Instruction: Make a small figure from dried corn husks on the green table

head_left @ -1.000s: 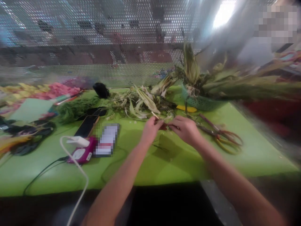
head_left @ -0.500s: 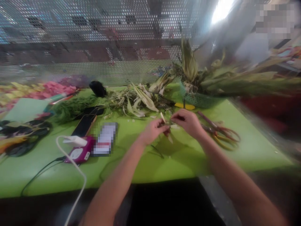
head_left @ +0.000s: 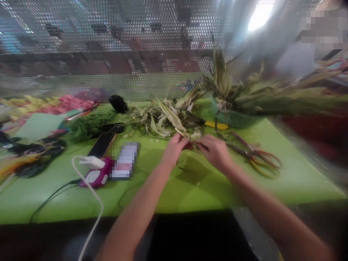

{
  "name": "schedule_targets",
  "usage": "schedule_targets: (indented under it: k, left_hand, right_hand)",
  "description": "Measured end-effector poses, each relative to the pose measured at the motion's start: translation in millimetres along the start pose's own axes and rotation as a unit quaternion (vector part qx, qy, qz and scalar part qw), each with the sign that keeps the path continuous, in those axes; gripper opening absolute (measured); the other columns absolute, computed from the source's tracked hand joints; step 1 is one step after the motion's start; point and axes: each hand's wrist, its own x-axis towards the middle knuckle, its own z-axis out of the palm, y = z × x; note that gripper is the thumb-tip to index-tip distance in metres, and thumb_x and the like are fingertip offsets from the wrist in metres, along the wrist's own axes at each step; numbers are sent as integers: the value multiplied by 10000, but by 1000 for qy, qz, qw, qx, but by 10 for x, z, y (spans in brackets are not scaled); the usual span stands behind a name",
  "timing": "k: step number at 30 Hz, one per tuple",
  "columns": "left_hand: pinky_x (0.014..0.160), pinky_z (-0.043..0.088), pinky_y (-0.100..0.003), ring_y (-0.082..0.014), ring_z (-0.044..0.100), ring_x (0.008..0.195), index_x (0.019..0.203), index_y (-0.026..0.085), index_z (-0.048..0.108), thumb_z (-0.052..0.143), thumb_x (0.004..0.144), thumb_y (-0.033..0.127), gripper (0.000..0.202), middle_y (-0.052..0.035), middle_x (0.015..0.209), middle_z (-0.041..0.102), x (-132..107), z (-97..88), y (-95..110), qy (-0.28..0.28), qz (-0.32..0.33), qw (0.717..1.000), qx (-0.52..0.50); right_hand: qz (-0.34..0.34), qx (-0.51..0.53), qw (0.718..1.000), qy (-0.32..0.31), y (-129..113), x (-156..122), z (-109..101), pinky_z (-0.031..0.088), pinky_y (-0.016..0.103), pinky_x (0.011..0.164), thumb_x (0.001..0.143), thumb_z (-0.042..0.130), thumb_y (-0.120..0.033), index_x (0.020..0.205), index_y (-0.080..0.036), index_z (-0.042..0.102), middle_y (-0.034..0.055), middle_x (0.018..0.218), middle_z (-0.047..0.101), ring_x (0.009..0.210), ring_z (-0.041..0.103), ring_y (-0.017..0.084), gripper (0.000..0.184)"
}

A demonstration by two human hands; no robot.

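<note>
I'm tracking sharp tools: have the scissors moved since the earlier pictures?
No: the scissors lie in the same place relative to the green basket.

Compared with half a second before, the left hand (head_left: pixel 174 148) had moved to the left and turned, so the slender pale piece (head_left: pixel 179 132) in it leaned more strongly leftward. The right hand (head_left: pixel 216 150) had lowered its fingertips. The head view had also shifted slightly.
</note>
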Motion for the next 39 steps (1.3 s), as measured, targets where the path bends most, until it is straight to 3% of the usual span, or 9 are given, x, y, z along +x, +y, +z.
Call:
schedule_targets:
  k: [6, 12, 15, 18, 23, 27, 33, 36, 39]
  left_hand:
    - [631, 504, -286, -140, 626, 624, 842, 161, 543, 650, 807, 320, 195, -9, 736, 625, -28, 18, 2, 30, 41, 982, 179]
    - [558, 419, -241, -123, 583, 567, 787, 173, 586, 632, 798, 193, 51, -1, 660, 619, -97, 81, 26, 11, 78, 943, 324]
    - [594, 454, -255, -124, 603, 576, 813, 160, 594, 637, 812, 236, 87, -15, 677, 643, -80, 40, 4, -76, 43, 956, 279]
    - [640, 503, -276, -130, 629, 617, 889, 136, 597, 685, 793, 311, 218, -38, 727, 668, -63, 0, 5, -142, 3, 978, 155]
    - [653, 523, -240, -100, 620, 646, 894, 123, 591, 748, 738, 300, 283, -30, 744, 662, -39, -12, 33, -84, -16, 996, -23]
    - [672, 529, -246, -102, 624, 650, 857, 131, 585, 727, 749, 291, 239, -14, 734, 648, 0, -22, 22, -14, -1, 1000, -12]
    - [596, 470, -254, -124, 603, 583, 819, 165, 595, 701, 761, 277, 165, -11, 698, 642, -66, 35, 66, 53, 77, 969, 231]
    - [585, 439, -251, -121, 575, 558, 793, 177, 623, 675, 754, 191, 66, -5, 670, 636, -111, 55, 102, 28, 94, 944, 315]
    - [610, 465, -263, -128, 598, 578, 791, 168, 630, 667, 762, 201, 57, -16, 674, 650, -109, 7, 106, -80, 52, 951, 295]
  right_hand:
    - [-75, -123, 989, -33, -33, -8, 52, 297, 292, 588, 956, 454, -213, 834, -201, 697, 41, 707, 599, 611, 477, 139, 272]
    - [-71, -53, 996, -29, 27, 13, -55, 383, 285, 641, 952, 489, -250, 948, -229, 724, 48, 806, 662, 682, 553, 149, 236]
    - [-8, 48, 999, -2, 104, 57, -131, 443, 284, 673, 916, 559, -281, 896, -215, 725, 56, 838, 676, 736, 597, 165, 180]
    - [73, 143, 987, 11, 175, 106, -152, 470, 296, 674, 862, 627, -308, 837, -205, 711, 43, 801, 681, 735, 613, 174, 136]
    - [169, 206, 964, 0, 175, 113, -71, 417, 253, 567, 835, 640, -336, 790, -186, 688, 4, 675, 656, 597, 561, 137, 164]
    - [93, 146, 985, -25, 77, 70, -20, 435, 246, 630, 867, 613, -273, 844, -204, 712, 20, 775, 707, 679, 617, 148, 123]
    - [-28, -6, 999, -20, 35, 37, -1, 406, 266, 643, 942, 512, -297, 953, -241, 737, 45, 815, 716, 675, 611, 153, 232]
    - [-38, 1, 999, -9, 88, 48, -29, 405, 272, 648, 934, 527, -298, 918, -235, 738, 44, 800, 710, 678, 606, 155, 221]
    - [1, 68, 998, 0, 156, 78, -72, 435, 267, 676, 908, 570, -303, 874, -226, 730, 38, 822, 710, 721, 621, 158, 181]
